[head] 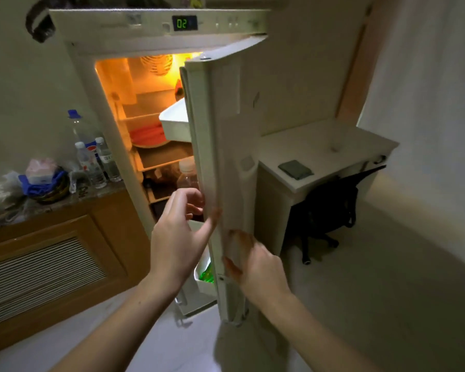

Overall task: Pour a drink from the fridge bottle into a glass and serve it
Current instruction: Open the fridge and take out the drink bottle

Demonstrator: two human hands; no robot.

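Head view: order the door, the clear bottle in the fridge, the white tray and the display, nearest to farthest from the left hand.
1. door: its edge held by the left hand.
2. bottle: just above, inside.
3. tray: higher shelf.
4. display: top panel.

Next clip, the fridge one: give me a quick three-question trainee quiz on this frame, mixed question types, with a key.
1. True or false: the fridge door is fully shut.
2. The green display above the door reads: A) 02 B) 20 C) 12
3. Which hand touches the door lower down?
Key: 1 false, it stands ajar with the lit interior showing; 2 A; 3 the right hand, below the left hand.
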